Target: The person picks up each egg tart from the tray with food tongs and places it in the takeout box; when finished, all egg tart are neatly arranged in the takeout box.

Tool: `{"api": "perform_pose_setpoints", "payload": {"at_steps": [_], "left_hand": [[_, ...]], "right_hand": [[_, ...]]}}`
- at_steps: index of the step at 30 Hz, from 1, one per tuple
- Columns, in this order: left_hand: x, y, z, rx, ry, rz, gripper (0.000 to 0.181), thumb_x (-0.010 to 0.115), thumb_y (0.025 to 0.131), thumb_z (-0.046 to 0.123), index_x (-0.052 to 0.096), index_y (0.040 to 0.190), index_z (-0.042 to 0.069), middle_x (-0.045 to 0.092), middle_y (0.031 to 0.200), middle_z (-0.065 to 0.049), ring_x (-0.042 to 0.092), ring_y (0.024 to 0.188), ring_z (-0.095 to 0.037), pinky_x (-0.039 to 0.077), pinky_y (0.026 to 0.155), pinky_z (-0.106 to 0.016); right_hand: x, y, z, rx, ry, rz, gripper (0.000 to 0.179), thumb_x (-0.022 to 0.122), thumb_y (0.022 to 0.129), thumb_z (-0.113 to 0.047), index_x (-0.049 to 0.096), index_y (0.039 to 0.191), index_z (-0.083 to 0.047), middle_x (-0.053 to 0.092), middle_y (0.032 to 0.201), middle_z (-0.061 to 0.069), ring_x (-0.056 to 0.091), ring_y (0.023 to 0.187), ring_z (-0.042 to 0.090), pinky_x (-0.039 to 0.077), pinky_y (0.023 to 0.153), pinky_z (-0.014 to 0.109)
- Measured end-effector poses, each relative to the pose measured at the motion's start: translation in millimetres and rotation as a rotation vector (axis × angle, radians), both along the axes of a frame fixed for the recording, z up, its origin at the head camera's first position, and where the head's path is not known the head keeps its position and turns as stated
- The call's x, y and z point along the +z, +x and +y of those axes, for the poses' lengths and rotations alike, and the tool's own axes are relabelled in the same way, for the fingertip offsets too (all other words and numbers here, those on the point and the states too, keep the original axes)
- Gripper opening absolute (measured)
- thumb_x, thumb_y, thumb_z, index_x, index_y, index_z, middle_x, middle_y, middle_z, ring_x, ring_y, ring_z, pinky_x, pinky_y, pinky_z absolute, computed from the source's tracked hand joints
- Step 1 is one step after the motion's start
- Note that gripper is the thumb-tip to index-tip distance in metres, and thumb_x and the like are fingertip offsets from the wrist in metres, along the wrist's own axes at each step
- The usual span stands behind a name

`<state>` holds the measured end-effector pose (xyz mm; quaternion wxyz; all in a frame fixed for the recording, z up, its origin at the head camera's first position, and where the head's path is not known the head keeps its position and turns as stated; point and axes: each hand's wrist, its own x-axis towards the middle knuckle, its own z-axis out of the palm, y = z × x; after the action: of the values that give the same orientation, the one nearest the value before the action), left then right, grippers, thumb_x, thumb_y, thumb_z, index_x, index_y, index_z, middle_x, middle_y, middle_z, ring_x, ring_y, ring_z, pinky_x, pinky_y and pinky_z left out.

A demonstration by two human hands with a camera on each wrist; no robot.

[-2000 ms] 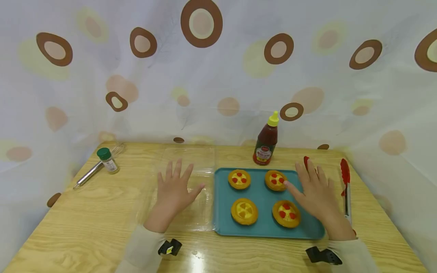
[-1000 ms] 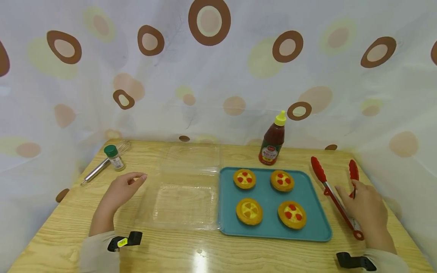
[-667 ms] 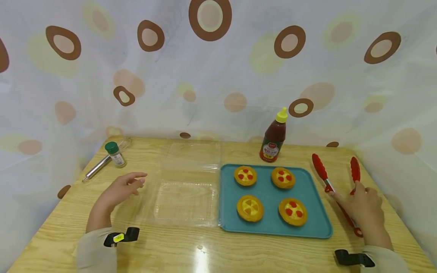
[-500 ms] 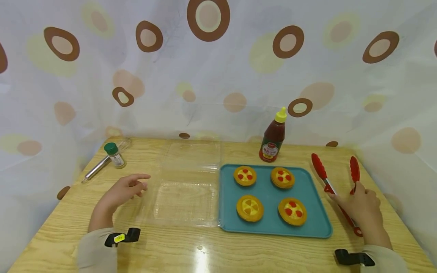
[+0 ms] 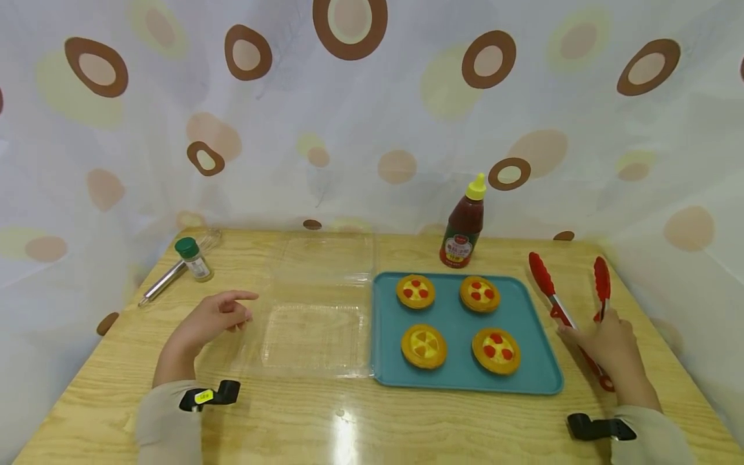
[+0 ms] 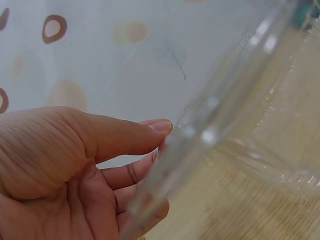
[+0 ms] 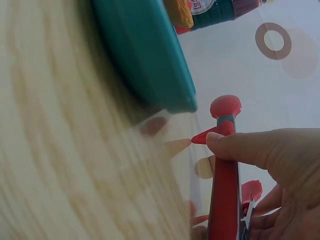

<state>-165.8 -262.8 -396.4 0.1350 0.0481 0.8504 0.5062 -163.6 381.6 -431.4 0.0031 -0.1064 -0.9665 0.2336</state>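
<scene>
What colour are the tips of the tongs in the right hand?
Red. The tong tips show best in the head view.

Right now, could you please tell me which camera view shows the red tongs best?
The head view: it shows the red tongs end to end, though the right grip covers part. The right wrist view shows them close but cropped; the left wrist view, not at all.

Sauce bottle (image 5: 465,223), green-capped shaker (image 5: 196,263), whisk (image 5: 166,279), patterned backdrop (image 5: 360,116)
</scene>
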Motion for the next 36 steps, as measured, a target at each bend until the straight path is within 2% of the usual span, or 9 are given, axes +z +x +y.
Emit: {"api": "perform_pose_setpoints", "payload": {"at_steps": [3,11,14,15,18,25,28,32,36], "left_hand": [[-1.4,-1.1,-2.0,-0.001,0.024,-0.012,0.045,0.055,0.096,0.012,0.044,0.137,-0.003,0.062,0.093,-0.013,0.056,0.079,-0.024,0.049,0.074,-0.037],[-6.0,-5.5,-6.3,0.003,0.102,-0.058,0.049,0.055,0.096,0.013,0.041,0.14,-0.004,0.061,0.092,-0.009,0.059,0.08,-0.018,0.05,0.077,-0.034],[-6.4,-6.2,-6.6,0.001,0.116,-0.062,0.048,0.055,0.096,0.013,0.04,0.139,-0.004,0.061,0.092,-0.009,0.059,0.08,-0.017,0.05,0.078,-0.034],[-6.6,-6.3,-6.6,-0.001,0.119,-0.064,0.048,0.055,0.096,0.013,0.04,0.139,-0.004,0.061,0.092,-0.009,0.059,0.08,-0.016,0.05,0.078,-0.034],[-7.3,-5.8,-6.6,0.0,0.126,-0.068,0.048,0.054,0.097,0.012,0.04,0.139,-0.004,0.061,0.091,-0.008,0.058,0.079,-0.015,0.05,0.077,-0.033],[-10.9,-5.4,-8.4,0.013,0.148,-0.083,0.048,0.055,0.096,0.013,0.041,0.139,-0.004,0.062,0.092,-0.007,0.059,0.081,-0.014,0.051,0.078,-0.03],[-12.4,-6.0,-9.3,0.024,0.15,-0.09,0.048,0.055,0.096,0.012,0.041,0.139,-0.004,0.062,0.092,-0.007,0.058,0.08,-0.013,0.051,0.078,-0.03],[-13.2,-6.2,-9.7,0.027,0.15,-0.092,0.048,0.056,0.096,0.012,0.041,0.139,-0.004,0.061,0.092,-0.007,0.059,0.081,-0.014,0.051,0.079,-0.03],[-12.7,-4.7,-10.1,0.025,0.153,-0.092,0.051,0.057,0.095,0.014,0.041,0.14,-0.004,0.062,0.095,-0.008,0.059,0.084,-0.015,0.051,0.08,-0.03]], "right_hand": [[-0.1,-0.1,0.3,-0.022,-0.032,0.003,0.092,0.066,0.083,-0.049,0.031,0.114,0.031,0.041,0.095,0.044,0.049,0.08,0.052,0.046,0.057,0.049],[2.3,3.0,3.6,-0.051,-0.077,0.068,0.065,0.069,0.082,-0.048,0.043,0.092,0.011,0.046,0.079,0.023,0.047,0.071,0.036,0.039,0.052,0.037],[8.9,6.4,9.0,-0.029,-0.079,0.07,0.068,0.068,0.083,-0.047,0.044,0.102,0.014,0.048,0.087,0.03,0.048,0.075,0.04,0.041,0.053,0.04],[12.1,7.7,10.7,-0.024,-0.083,0.065,0.073,0.067,0.083,-0.047,0.043,0.112,0.016,0.048,0.093,0.034,0.048,0.078,0.044,0.043,0.055,0.043],[24.8,11.4,14.4,-0.002,-0.082,0.061,0.089,0.065,0.085,-0.047,0.029,0.135,0.017,0.042,0.116,0.043,0.046,0.095,0.054,0.045,0.061,0.05],[51.8,21.0,9.7,-0.003,-0.017,0.112,0.085,0.066,0.083,-0.048,0.033,0.137,0.01,0.041,0.094,0.027,0.042,0.082,0.04,0.035,0.055,0.038],[62.6,26.5,2.7,-0.005,0.005,0.137,0.095,0.067,0.083,-0.047,0.022,0.144,0.011,0.042,0.092,0.022,0.042,0.078,0.034,0.033,0.054,0.034],[76.9,34.7,-7.6,-0.011,-0.018,0.175,0.098,0.069,0.083,-0.045,0.014,0.149,0.002,0.045,0.094,0.019,0.042,0.08,0.028,0.032,0.056,0.033],[89.5,39.8,-19.1,0.014,-0.046,0.238,0.095,0.074,0.08,-0.041,0.02,0.15,-0.004,0.048,0.1,0.016,0.04,0.082,0.015,0.033,0.057,0.029]]}}
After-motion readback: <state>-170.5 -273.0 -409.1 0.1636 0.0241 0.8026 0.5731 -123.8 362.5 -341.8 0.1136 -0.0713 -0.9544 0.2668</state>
